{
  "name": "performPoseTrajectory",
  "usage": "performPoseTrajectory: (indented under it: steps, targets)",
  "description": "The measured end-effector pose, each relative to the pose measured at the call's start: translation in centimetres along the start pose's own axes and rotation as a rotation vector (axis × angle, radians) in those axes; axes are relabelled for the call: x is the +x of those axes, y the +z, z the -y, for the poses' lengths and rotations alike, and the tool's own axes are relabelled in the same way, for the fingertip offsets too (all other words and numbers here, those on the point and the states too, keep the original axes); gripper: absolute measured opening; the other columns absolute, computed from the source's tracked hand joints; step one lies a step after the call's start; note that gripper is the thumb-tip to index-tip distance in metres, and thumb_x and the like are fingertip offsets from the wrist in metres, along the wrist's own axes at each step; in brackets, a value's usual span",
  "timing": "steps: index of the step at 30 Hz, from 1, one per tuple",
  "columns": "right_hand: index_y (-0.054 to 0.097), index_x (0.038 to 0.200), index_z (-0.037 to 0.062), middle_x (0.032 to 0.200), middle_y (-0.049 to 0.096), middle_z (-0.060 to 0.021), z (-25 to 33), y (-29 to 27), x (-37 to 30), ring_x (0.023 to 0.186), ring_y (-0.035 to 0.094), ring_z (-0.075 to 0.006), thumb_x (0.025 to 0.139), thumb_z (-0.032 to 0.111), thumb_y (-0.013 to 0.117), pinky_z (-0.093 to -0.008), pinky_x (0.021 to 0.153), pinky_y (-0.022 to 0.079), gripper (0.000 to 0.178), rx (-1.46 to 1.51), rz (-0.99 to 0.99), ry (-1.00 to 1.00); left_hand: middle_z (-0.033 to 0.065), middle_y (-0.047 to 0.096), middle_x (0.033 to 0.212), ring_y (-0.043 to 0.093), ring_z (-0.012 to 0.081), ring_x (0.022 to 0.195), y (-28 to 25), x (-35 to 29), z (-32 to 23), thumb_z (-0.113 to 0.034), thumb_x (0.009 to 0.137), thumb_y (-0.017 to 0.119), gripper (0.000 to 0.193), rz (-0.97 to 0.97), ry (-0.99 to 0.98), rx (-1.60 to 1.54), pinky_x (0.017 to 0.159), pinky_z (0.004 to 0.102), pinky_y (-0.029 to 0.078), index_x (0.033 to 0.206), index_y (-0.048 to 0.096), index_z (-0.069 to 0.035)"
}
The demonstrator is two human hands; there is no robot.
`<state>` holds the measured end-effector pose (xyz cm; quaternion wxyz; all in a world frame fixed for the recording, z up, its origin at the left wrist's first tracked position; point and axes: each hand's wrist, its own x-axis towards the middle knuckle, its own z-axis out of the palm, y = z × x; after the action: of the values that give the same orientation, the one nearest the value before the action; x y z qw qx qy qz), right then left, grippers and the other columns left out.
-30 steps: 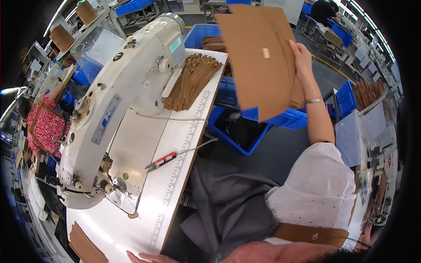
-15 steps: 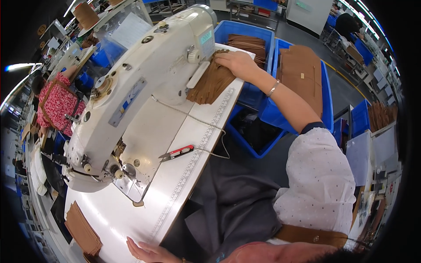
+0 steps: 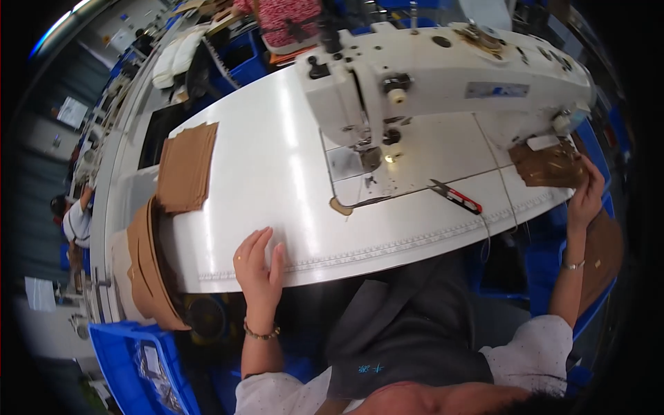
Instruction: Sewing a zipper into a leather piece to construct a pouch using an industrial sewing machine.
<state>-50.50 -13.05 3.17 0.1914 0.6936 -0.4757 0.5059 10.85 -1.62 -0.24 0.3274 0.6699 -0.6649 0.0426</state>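
My right hand (image 3: 586, 200) is at the right end of the table, its fingers closed on the edge of a pile of brown fabric-like pieces (image 3: 546, 166) beside the sewing machine's pillar. My left hand (image 3: 259, 268) is empty above the front edge of the white table (image 3: 263, 173), fingers raised and thumb apart. Between the hands, thread snips (image 3: 456, 197) with red-and-black handles lie in front of the white sewing machine (image 3: 449, 83), tied to a cord. The machine's needle area is lit. A neat stack of brown pieces (image 3: 185, 168) rests on the table's left side.
More brown pieces (image 3: 149, 270) drape at the table's left end, above a blue crate (image 3: 138, 366) holding bagged items. A large brown bundle (image 3: 600, 256) sits in a blue bin at right. A printed ruler strip (image 3: 387, 247) follows the front edge. Another person (image 3: 290, 21) sits beyond the table.
The view has swung left, bringing the left-hand stack and crate into sight. My right hand has shifted from the top of the brown pile to its outer edge. My left hand stays empty.
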Motion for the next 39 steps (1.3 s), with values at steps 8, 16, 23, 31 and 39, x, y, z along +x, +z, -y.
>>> performPoseTrajectory:
  steps: [8, 16, 23, 31, 39]
  targets:
    - [0.070, 0.106, 0.0000, 0.114, 0.068, -0.0197, 15.2, 8.6, -4.0, 0.094, 0.071, -0.0349, 0.075, 0.000, 0.084, -0.0385, 0.079, 0.059, 0.034, 0.269, 0.615, -0.120, 0.0128, 0.073, 0.116, 0.069, 0.0330, 0.105, -1.8, 11.3, 11.9, -0.019, 0.100, 0.065, 0.020, -0.068, -0.102, 0.345, 0.089, 0.0428, 0.055, 0.113, 0.074, -0.006]
    - [0.072, 0.116, -0.0022, 0.122, 0.069, -0.0199, 10.4, 7.1, -2.5, 0.107, 0.070, -0.0374, 0.088, -0.005, 0.067, -0.0401, 0.090, 0.057, 0.029, 0.035, 0.597, -0.068, 0.0158, 0.073, 0.119, 0.070, 0.0360, 0.111, -1.8, 16.7, 20.1, -0.019, 0.097, 0.061, 0.027, 0.120, -0.260, 0.745, 0.092, 0.0476, 0.057, 0.119, 0.070, -0.004]
    - [0.072, 0.112, -0.0026, 0.118, 0.071, -0.0196, 11.8, 6.4, -2.3, 0.105, 0.071, -0.0363, 0.085, 0.001, 0.075, -0.0412, 0.089, 0.058, 0.027, 0.080, 0.446, -0.215, 0.0171, 0.075, 0.103, 0.073, 0.0379, 0.097, -2.3, 19.2, 22.3, -0.020, 0.100, 0.057, 0.021, 0.121, -0.172, 0.919, 0.080, 0.0500, 0.059, 0.102, 0.070, -0.004]
    - [0.072, 0.105, -0.0007, 0.114, 0.072, -0.0144, 12.8, 8.9, -2.8, 0.107, 0.070, -0.0363, 0.081, 0.008, 0.080, -0.0436, 0.091, 0.058, 0.027, 0.126, 0.443, -0.288, 0.0094, 0.073, 0.115, 0.071, 0.0191, 0.101, -6.7, 15.2, 14.6, -0.024, 0.109, 0.045, 0.034, 0.099, -0.724, -1.107, 0.084, 0.0344, 0.059, 0.125, 0.063, 0.000]
    - [0.070, 0.118, 0.0010, 0.101, 0.071, -0.0124, 18.2, 9.7, -1.7, 0.093, 0.072, -0.0314, 0.081, 0.008, 0.075, -0.0423, 0.085, 0.060, 0.037, 0.400, 0.501, -0.455, 0.0103, 0.064, 0.136, 0.065, 0.0225, 0.120, 1.7, 0.1, -5.7, -0.033, 0.112, 0.039, 0.046, 0.696, -1.120, -1.635, 0.100, 0.0386, 0.055, 0.141, 0.055, -0.002]
